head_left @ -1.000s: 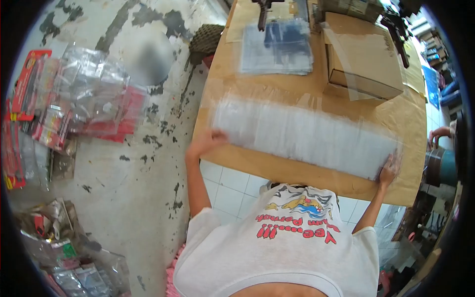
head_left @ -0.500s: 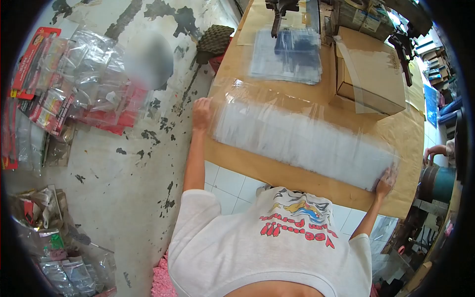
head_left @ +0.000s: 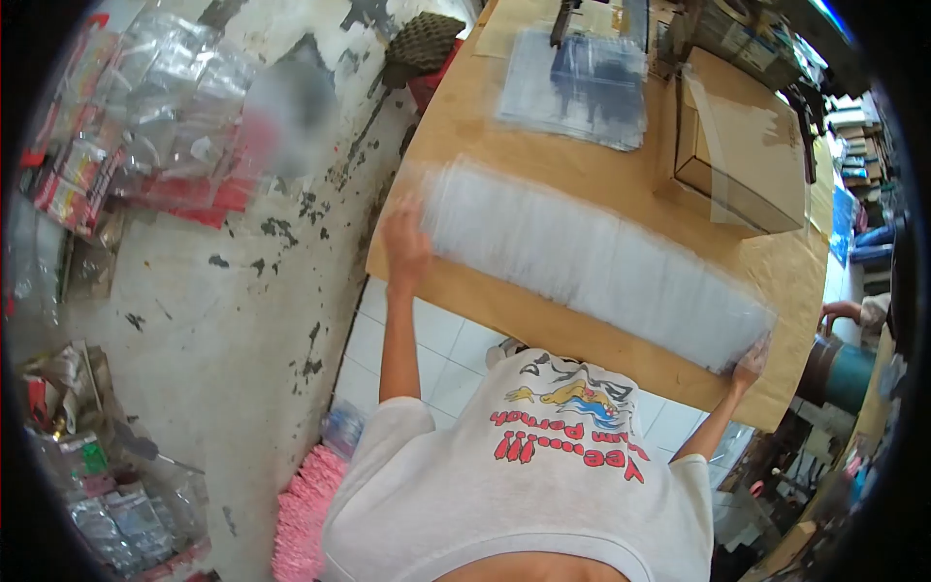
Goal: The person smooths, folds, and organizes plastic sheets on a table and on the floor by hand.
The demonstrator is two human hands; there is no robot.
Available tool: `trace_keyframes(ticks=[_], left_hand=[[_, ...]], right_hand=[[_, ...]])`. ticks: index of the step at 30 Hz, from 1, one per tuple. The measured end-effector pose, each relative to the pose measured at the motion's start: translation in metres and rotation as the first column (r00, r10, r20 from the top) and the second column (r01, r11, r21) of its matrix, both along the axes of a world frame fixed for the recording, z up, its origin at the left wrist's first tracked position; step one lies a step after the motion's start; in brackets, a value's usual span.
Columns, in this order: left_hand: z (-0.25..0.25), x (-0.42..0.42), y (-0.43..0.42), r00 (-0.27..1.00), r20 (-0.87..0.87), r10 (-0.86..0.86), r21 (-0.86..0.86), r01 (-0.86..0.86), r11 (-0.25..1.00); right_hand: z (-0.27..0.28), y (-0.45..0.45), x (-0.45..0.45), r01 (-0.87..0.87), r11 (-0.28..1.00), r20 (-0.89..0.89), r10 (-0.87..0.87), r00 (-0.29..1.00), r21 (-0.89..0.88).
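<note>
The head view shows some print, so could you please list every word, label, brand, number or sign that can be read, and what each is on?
"Yee…!!!": red, upside down on the white T-shirt; middle letters unclear.
"…um Pernah": red, upside down on the same shirt; start unclear.
Packs at left: print too blurred to read.
Carton at the back: any markings too small to read.
Translucent sheets: no text I can make out.
</note>
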State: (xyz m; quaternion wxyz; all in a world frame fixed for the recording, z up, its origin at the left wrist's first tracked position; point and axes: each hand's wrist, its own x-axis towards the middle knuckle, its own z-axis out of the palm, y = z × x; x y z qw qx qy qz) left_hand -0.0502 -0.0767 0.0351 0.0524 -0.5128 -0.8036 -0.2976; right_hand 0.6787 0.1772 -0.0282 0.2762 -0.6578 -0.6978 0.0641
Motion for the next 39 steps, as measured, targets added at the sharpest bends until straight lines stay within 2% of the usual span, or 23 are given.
trace_keyframes(ticks=[2,5,8,10,11,12,14,16,17,19,20,22,23,24,25,27,29,31,33,35,36,38,39], left_hand=[[0.034,0.050,0.027,0.998,-0.036,-0.042,-0.104,0.038,0.994],[0.007,0.067,0.038,0.964,-0.264,-0.037,-0.127,0.003,0.992],[-0.006,0.065,0.042,0.977,-0.212,-0.003,-0.077,-0.014,0.997],[-0.010,0.066,0.046,0.987,-0.161,-0.003,-0.082,-0.010,0.997],[-0.010,0.064,0.046,0.991,-0.135,0.004,-0.085,-0.016,0.996],[-0.011,0.062,0.046,0.989,-0.150,0.011,-0.048,-0.018,0.999],[-0.014,0.062,0.046,0.984,-0.177,0.024,0.018,-0.021,1.000],[-0.018,0.058,0.047,0.978,-0.209,0.030,-0.040,-0.039,0.998],[-0.019,0.060,0.047,0.975,-0.221,0.017,-0.073,-0.034,0.997],[-0.014,0.064,0.049,0.989,-0.148,0.016,-0.195,-0.045,0.980],[-0.013,0.063,0.052,0.993,-0.120,0.021,-0.248,-0.050,0.968],[-0.027,0.061,0.053,0.988,-0.158,-0.001,-0.151,-0.023,0.988],[-0.032,0.058,0.053,0.984,-0.179,-0.015,-0.104,-0.004,0.995],[-0.029,0.059,0.052,0.987,-0.159,-0.006,-0.086,-0.008,0.996],[-0.021,0.060,0.050,0.991,-0.136,0.002,-0.067,-0.011,0.998],[-0.023,0.061,0.052,0.995,-0.101,0.027,-0.030,-0.030,0.999],[-0.025,0.060,0.053,0.996,-0.072,0.044,-0.013,-0.045,0.999],[-0.027,0.063,0.053,0.997,-0.042,0.064,0.009,-0.063,0.998],[-0.026,0.063,0.053,0.998,-0.031,0.058,-0.003,-0.058,0.998],[-0.027,0.064,0.052,0.999,-0.020,0.037,-0.012,-0.037,0.999],[-0.028,0.066,0.051,0.999,-0.005,0.032,-0.016,-0.032,0.999],[-0.033,0.061,0.053,0.998,-0.011,0.061,0.008,-0.061,0.998],[-0.040,0.067,0.054,0.996,-0.015,0.086,0.029,-0.085,0.996]], right_hand=[[0.002,0.001,0.009,-0.054,0.998,-0.011,0.054,0.999,-0.035],[-0.009,0.008,0.028,-0.078,0.996,-0.100,0.073,0.992,-0.045],[-0.051,0.006,0.105,-0.286,0.955,0.474,0.290,0.832,-0.083],[0.019,-0.036,0.074,-0.365,0.905,0.287,0.418,0.862,-0.221],[0.079,-0.052,0.042,-0.213,0.776,0.233,0.419,0.878,-0.593],[0.133,-0.067,0.012,-0.031,0.502,0.197,0.394,0.898,-0.864],[0.187,-0.094,-0.023,0.007,0.241,0.000,-0.026,1.000,-0.970],[0.173,-0.079,-0.040,-0.264,0.464,-0.289,0.019,0.957,-0.845],[0.171,-0.072,-0.106,-0.342,0.619,-0.299,0.177,0.938,-0.707],[0.201,-0.075,-0.277,-0.561,0.654,-0.202,0.543,0.815,-0.507],[0.195,-0.082,-0.346,-0.714,0.523,-0.470,0.537,0.701,-0.466],[0.206,-0.128,-0.481,-0.910,0.289,-0.390,0.833,0.392,-0.297],[0.164,-0.147,-0.529,-0.989,0.047,-0.474,0.874,0.107,-0.138],[0.115,-0.182,-0.569,-0.995,0.012,-0.297,0.954,0.042,-0.103],[0.118,-0.209,-0.611,-0.942,-0.075,-0.098,0.994,-0.045,-0.328],[0.054,-0.244,-0.667,-0.881,-0.097,0.189,0.960,-0.205,-0.463],[0.020,-0.263,-0.710,-0.925,0.261,0.342,0.926,0.159,-0.276],[0.024,-0.261,-0.742,-0.843,0.354,0.254,0.929,0.268,-0.405],[0.006,-0.256,-0.773,-0.761,0.572,0.288,0.817,0.499,-0.306],[-0.004,-0.243,-0.792,-0.720,0.688,0.179,0.723,0.667,-0.092],[-0.008,-0.234,-0.799,-0.687,0.727,0.113,0.681,0.723,0.013],[-0.008,-0.185,-0.806,-0.793,0.472,-0.254,0.772,0.583,-0.384],[0.010,-0.170,-0.797,-0.854,0.486,0.142,0.873,0.466,-0.184]])
